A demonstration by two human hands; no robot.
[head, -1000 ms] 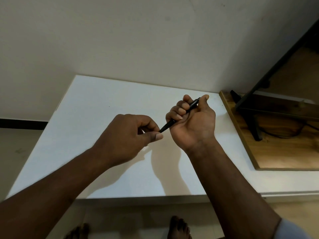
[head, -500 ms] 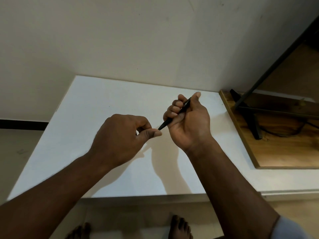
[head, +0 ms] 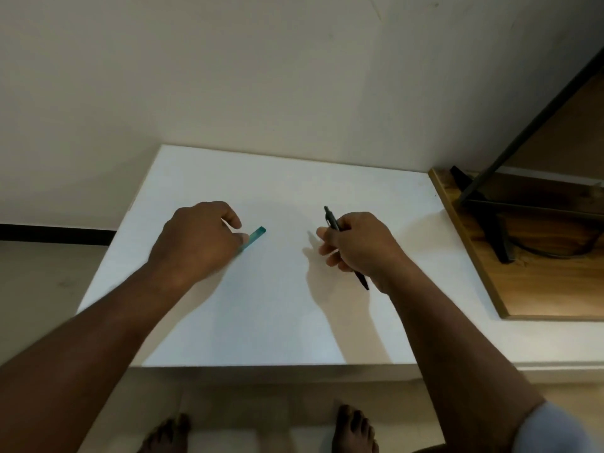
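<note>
My right hand (head: 362, 250) grips a black pen (head: 332, 220) over the white tabletop (head: 277, 305). The pen's clip end points away from me and its tip sticks out below the wrist. My left hand (head: 196, 240) is low over the left part of the table. Its thumb and fingers pinch a short teal piece (head: 255, 238) whose far end pokes out toward the middle. Most of that piece is hidden under the hand.
A wooden board (head: 539, 273) lies at the table's right side with a black metal stand (head: 483, 204) and a dark cable on it. A plain wall (head: 261, 76) rises behind the table. My bare feet (head: 354, 429) show on the floor below the front edge.
The hands were together at the pen's tip; now they have pulled apart. The left hand has moved left and down with a teal piece, and the right hand has turned the pen over.
</note>
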